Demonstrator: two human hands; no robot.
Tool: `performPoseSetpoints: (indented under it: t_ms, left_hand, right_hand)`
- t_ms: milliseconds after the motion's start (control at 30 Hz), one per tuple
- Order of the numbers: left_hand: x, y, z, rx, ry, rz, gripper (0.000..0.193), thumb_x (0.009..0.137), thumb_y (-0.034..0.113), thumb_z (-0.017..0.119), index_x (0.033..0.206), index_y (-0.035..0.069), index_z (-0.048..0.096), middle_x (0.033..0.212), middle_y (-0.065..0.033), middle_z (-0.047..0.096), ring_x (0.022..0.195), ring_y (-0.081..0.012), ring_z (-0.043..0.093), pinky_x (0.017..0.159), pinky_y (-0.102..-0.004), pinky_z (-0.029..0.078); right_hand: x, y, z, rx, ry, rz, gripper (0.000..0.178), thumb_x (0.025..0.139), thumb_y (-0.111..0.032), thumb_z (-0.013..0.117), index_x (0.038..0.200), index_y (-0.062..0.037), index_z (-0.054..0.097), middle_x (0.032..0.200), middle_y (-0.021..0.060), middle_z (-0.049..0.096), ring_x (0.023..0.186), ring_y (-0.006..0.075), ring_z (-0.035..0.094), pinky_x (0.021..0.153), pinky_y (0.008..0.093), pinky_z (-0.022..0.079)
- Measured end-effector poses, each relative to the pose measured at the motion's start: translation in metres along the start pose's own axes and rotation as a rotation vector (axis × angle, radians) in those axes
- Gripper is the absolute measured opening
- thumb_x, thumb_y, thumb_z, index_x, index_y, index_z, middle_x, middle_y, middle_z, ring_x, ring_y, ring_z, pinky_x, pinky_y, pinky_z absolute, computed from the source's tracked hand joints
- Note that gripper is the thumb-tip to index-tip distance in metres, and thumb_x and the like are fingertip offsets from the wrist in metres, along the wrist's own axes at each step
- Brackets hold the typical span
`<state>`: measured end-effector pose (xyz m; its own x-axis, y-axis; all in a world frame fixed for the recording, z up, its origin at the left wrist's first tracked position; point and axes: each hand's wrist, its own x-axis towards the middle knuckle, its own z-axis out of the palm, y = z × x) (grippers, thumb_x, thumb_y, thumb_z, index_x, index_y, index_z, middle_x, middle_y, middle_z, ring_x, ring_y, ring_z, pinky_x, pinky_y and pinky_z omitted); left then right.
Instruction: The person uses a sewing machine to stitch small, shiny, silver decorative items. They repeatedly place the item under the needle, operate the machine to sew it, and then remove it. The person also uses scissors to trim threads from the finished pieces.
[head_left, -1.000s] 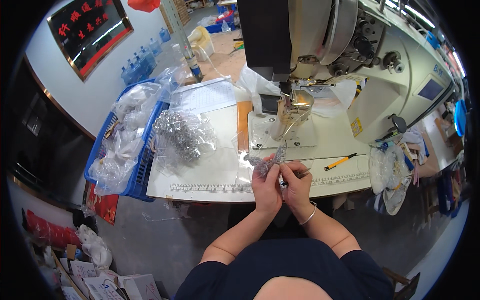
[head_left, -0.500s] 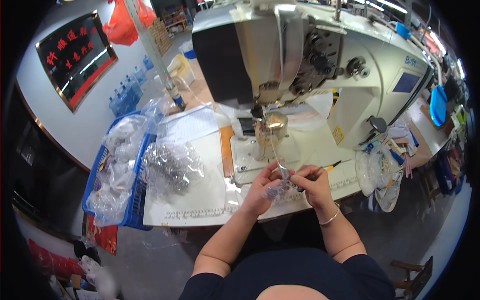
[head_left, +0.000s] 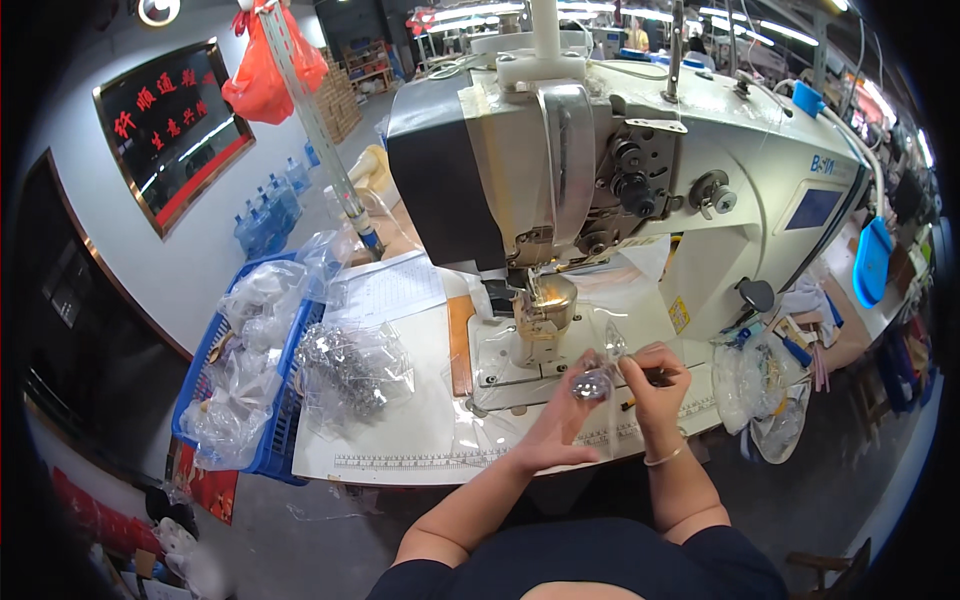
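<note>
A clear plastic strap (head_left: pixel 614 345) with a shiny, rounded silvery part (head_left: pixel 592 385) is between my hands, in front of the sewing machine's post (head_left: pixel 541 335). My right hand (head_left: pixel 657 392) pinches the strap between thumb and fingertips; something dark shows within its curled fingers, too hidden to name. My left hand (head_left: pixel 553 428) is open, thumb stretched away from the fingers, with its fingertips beside the silvery part. Both hands are above the front of the white machine table (head_left: pixel 420 430).
A blue basket (head_left: pixel 285 430) of clear bags stands left, beside a clear bag of shiny pieces (head_left: pixel 355 375). Paper sheets (head_left: pixel 395 290) lie behind. The machine head (head_left: pixel 450 170) overhangs the work. Plastic bags (head_left: pixel 750 380) and tools crowd the right edge.
Both hands have shifted right, with the strap. My left thumb has moved away from its fingers, where both hands were gathered at the strap before. The view has tilted up slightly.
</note>
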<state>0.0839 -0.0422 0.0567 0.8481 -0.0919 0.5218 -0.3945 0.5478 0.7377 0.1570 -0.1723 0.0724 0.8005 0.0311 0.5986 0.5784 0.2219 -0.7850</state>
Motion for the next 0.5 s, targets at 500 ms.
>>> performPoseSetpoints:
  t_ms: [500]
  left_hand:
    - [0.041,0.08,-0.057,-0.069,0.592,-0.344,0.016,0.082,0.013,0.057,0.093,0.002,0.055,0.093,-0.0094,0.061,0.082,-0.0194,0.062,0.07,-0.0325,0.053]
  right_hand:
    - [0.022,0.0,0.081,0.418,0.044,0.548,0.016,0.075,-0.006,0.071,0.073,-0.0005,0.056,0.062,0.0016,0.055,0.052,0.0056,0.046,0.048,0.019,0.036]
